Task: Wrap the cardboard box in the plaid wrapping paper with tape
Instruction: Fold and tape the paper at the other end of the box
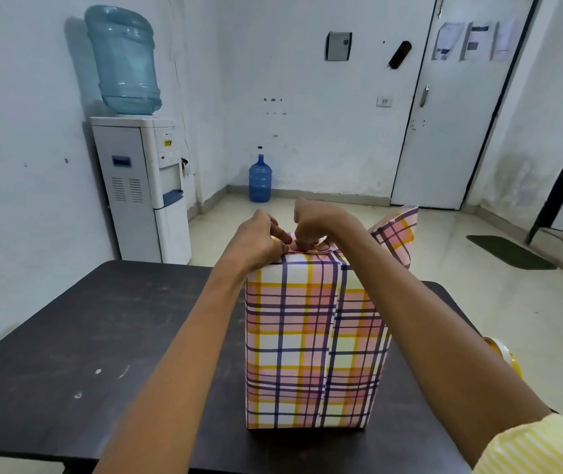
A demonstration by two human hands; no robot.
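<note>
A tall box covered in pink, yellow and purple plaid wrapping paper [310, 340] stands upright on the dark table [68, 336]; no bare cardboard shows. Both hands work at its top far edge. My left hand [259, 241] pinches a fold of paper at the top left. My right hand [314, 224] has curled fingers pressing and pinching the paper fold beside it. A loose flap of plaid paper [398, 234] sticks up at the top right. A yellow tape roll [505, 354] peeks out behind my right forearm at the table's right edge.
A water dispenser [143, 186] with a large bottle stands against the left wall beyond the table. A blue water bottle [259, 179] sits on the floor by the far wall. A door [454, 107] and a green mat [509, 251] are at the right.
</note>
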